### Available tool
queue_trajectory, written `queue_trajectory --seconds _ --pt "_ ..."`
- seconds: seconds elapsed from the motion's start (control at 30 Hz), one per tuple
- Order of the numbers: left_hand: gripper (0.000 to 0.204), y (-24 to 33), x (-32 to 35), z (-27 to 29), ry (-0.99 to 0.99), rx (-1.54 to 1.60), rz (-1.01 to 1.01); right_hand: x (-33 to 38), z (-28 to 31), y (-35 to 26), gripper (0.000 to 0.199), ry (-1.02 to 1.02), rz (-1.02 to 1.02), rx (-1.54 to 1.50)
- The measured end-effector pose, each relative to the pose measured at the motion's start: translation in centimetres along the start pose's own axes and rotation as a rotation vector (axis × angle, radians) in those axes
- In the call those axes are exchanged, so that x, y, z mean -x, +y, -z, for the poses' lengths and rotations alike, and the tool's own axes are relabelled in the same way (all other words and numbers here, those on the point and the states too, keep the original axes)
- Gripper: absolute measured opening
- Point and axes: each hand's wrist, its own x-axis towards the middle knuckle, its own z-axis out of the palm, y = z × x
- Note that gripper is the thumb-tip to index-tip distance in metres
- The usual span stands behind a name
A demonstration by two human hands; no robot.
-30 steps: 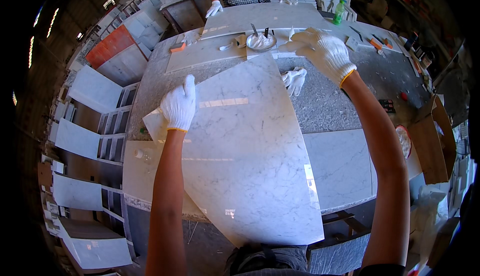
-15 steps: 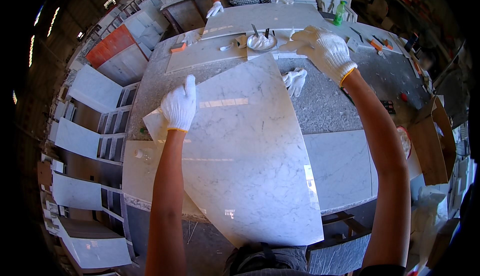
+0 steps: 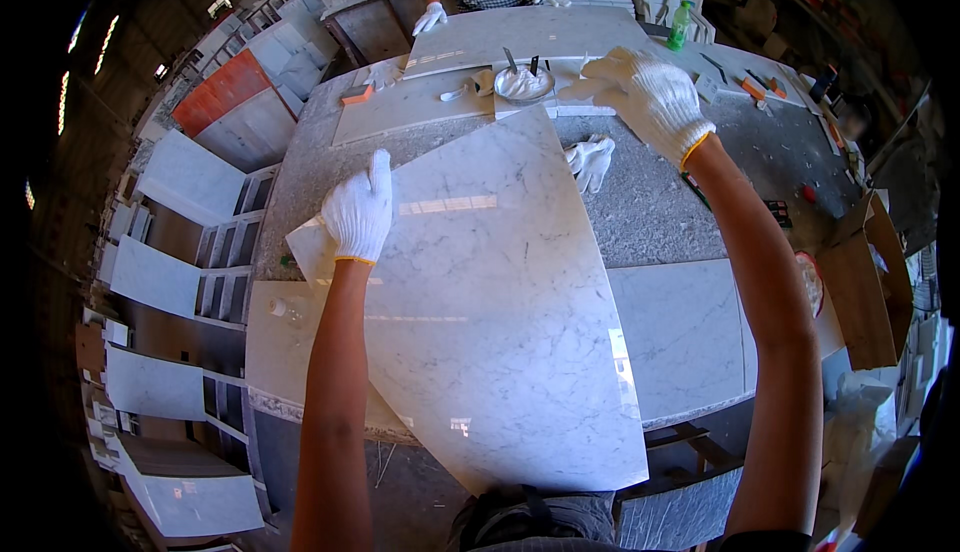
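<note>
1. While the white marble slab (image 3: 490, 302) is lying tilted across the grey counter (image 3: 660, 212), the gloved left hand (image 3: 360, 210) is pressing flat on its left corner, fingers together.
2. The gloved right hand (image 3: 645, 97) is hovering beyond the slab's far corner, fingers loosely spread, gripping nothing.
3. A spare glove (image 3: 590, 160) is lying just beside the slab.

A green bottle (image 3: 680, 25) stands just beyond the right hand (image 3: 645, 97), up and right. A brown cardboard box (image 3: 868, 287) sits open, well right of that forearm.
</note>
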Motion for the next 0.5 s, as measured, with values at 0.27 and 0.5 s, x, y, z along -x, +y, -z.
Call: queue_trajectory --seconds 0.27,0.5 --pt "0.072 -0.16 -0.07 -0.14 -0.002 -0.001 -0.005 -0.13 0.03 0.2 0.025 0.026 0.088 0.061" --pt "0.072 -0.12 0.0 -0.01 -0.006 -0.01 -0.012 -0.23 0.6 -0.55 0.023 -0.001 0.038 0.042"
